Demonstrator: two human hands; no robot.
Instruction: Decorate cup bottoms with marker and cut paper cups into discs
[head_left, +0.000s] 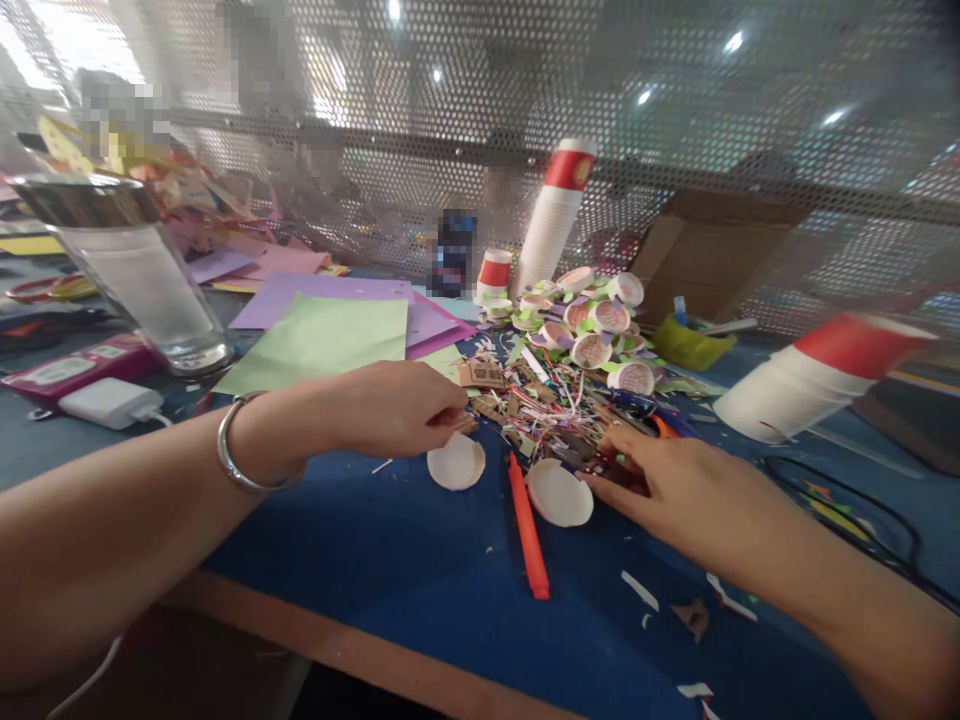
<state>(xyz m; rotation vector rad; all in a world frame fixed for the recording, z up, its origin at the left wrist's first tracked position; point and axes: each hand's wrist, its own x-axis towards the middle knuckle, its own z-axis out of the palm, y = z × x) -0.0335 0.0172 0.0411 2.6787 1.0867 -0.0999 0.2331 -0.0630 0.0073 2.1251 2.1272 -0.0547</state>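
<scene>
My left hand (pixel 409 408) is curled closed just above a round white paper disc (pixel 454 464); what its fingers hold, if anything, is hidden. My right hand (pixel 649 470) reaches into the edge of a heap of paper scraps (pixel 540 405), thumb and fingers apart. Its thumb tip is beside a second white disc (pixel 561 494); I cannot tell whether they touch. Between the two discs lies a capped orange-red marker (pixel 529 530). Orange handles (pixel 665 427), perhaps of scissors, show partly behind my right hand.
Cut cup bottoms (pixel 592 350) are piled behind the scraps, near a tall stack of paper cups (pixel 553 215). Another cup stack (pixel 817 375) leans at right. Coloured paper sheets (pixel 330 335) and a glass water bottle (pixel 150 280) are at left. A perforated metal screen (pixel 420 130) closes the back.
</scene>
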